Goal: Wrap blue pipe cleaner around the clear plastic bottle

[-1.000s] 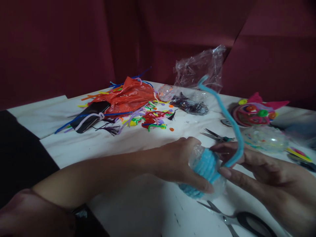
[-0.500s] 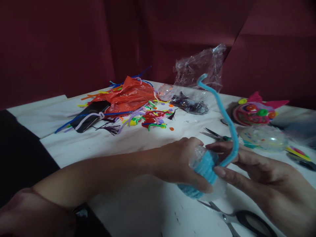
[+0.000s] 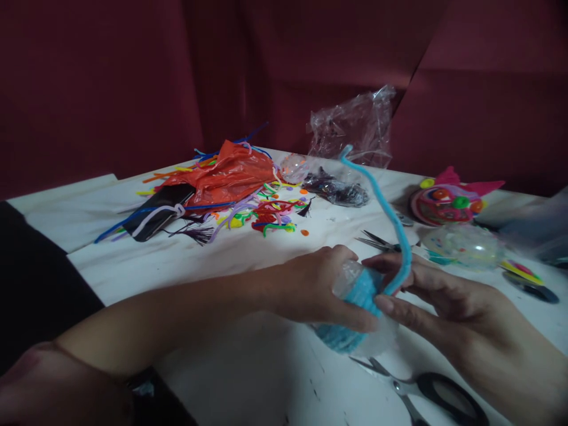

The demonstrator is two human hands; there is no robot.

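At the far left of the white table (image 3: 248, 378), a black flat case (image 3: 155, 210) lies under a loop of white pipe cleaner, beside a crumpled orange plastic bag (image 3: 231, 171). Just right of it spreads a heap of coloured pipe-cleaner scraps (image 3: 266, 216), with a dark bundle in clear wrap (image 3: 337, 189) and a crinkled clear plastic bag (image 3: 355, 124) behind.

In the middle, the left hand (image 3: 310, 290) is closed around a clear plastic bottle (image 3: 355, 307) lying tilted just above the table, its middle wound with light blue pipe cleaner; the thumb presses on the blue winding. The loose end of the blue pipe cleaner (image 3: 386, 207) rises from the bottle, curving up and to the left. The right hand (image 3: 448, 307) pinches that strand where it leaves the bottle, thumb and forefinger shut on it.

Behind the right hand lie small pliers (image 3: 381, 241). Below the bottle, black-handled scissors (image 3: 426, 390) rest on the table. Further right stand a colourful decorated craft piece (image 3: 448, 201) with pink points and a clear bag of beads (image 3: 465, 245).
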